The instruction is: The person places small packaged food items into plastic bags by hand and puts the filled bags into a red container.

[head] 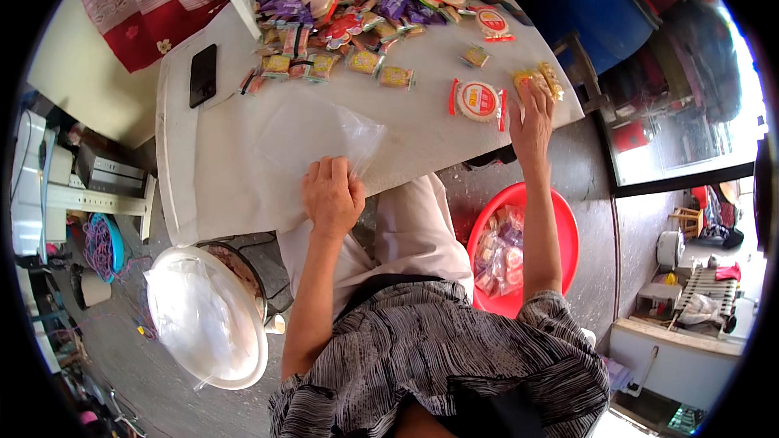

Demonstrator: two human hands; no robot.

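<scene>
My left hand [333, 198] is closed on the near edge of a clear plastic bag [322, 134], which lies flat on the pale-covered table [225, 194]. My right hand [533, 121] reaches to the table's right side, its fingertips on yellow-wrapped snacks [528, 80]; whether it grips them I cannot tell. Just left of that hand lies a round cracker in a red-edged clear wrapper [479, 101]. A small wrapped snack [475, 56] lies farther back. At the table's far side is a heap of wrapped snacks [365, 24], with purple, red and yellow packets.
A black smartphone [203, 76] lies on the table's left. On the floor at the right, a red basin [566, 237] holds filled snack bags [502, 252]. At the lower left, a white basin [258, 356] holds clear plastic bags [201, 310]. A blue barrel [584, 12] stands beyond the right edge.
</scene>
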